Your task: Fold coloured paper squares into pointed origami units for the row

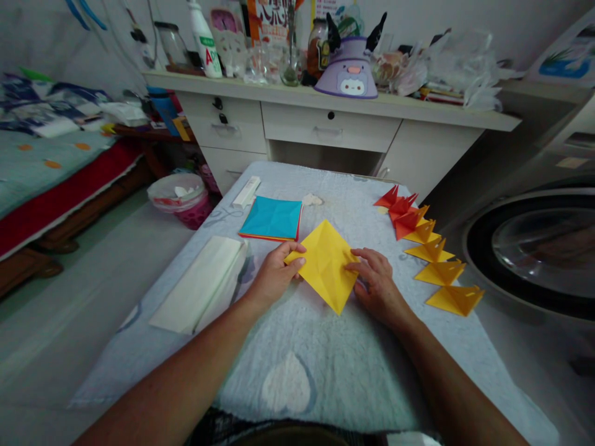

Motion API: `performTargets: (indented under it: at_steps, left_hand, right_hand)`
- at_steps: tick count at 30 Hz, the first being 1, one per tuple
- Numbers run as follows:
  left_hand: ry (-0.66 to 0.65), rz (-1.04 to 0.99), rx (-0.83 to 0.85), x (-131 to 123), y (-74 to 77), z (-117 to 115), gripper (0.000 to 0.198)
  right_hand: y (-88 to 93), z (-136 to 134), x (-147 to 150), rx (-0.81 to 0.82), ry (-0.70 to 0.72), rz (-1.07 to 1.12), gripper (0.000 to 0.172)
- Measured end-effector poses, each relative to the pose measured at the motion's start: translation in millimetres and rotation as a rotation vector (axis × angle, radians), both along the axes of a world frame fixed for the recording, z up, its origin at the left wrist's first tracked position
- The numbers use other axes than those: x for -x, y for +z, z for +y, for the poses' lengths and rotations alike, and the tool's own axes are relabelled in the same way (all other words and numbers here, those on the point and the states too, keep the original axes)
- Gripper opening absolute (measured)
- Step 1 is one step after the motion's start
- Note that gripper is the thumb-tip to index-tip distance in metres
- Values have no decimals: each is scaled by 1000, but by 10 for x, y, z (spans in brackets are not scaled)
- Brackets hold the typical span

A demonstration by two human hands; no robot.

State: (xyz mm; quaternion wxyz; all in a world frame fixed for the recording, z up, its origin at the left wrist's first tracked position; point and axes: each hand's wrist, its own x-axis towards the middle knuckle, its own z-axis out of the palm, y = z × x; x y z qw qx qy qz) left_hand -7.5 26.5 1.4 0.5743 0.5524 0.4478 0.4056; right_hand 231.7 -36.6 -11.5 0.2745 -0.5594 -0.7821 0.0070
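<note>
A yellow paper square (325, 263) lies as a diamond on the pale blue cloth-covered table (302, 365). My left hand (275, 272) pinches its left corner, thumb on top. Over on the other side, my right hand (377, 285) presses the paper's right edge, fingers bent onto it. A stack of coloured paper with a blue sheet on top (273, 218) sits just beyond the left hand. Folded paper shapes, red ones (400, 210) and yellow ones (439, 269), form a row on the table's right side.
A long white box (199, 285) lies at the table's left edge, a small white box (246, 192) further back. A cluttered desk (325, 105) stands behind, a bed (46, 167) at left, a washing machine door (534, 248) at right, a pink basin (181, 198) on the floor.
</note>
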Motion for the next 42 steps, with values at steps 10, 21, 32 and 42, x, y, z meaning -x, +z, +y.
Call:
performTargets:
  at_steps: [10,21,32,42]
  left_hand:
    - [134,-210,-35,-25,-74,60,54]
    - [161,-91,-13,6,-35,24,27]
    - [14,-330,201,-91,71,-221,71]
    - [-16,-426,317,-20,116,-145,43]
  right_hand:
    - [183,-120,105,-173,123,-5,14]
    - [209,-255,362,-144,205,-125,11]
    - [141,-269,417,-209,180,-152,9]
    - [97,-159,138,-143,45,-90,55]
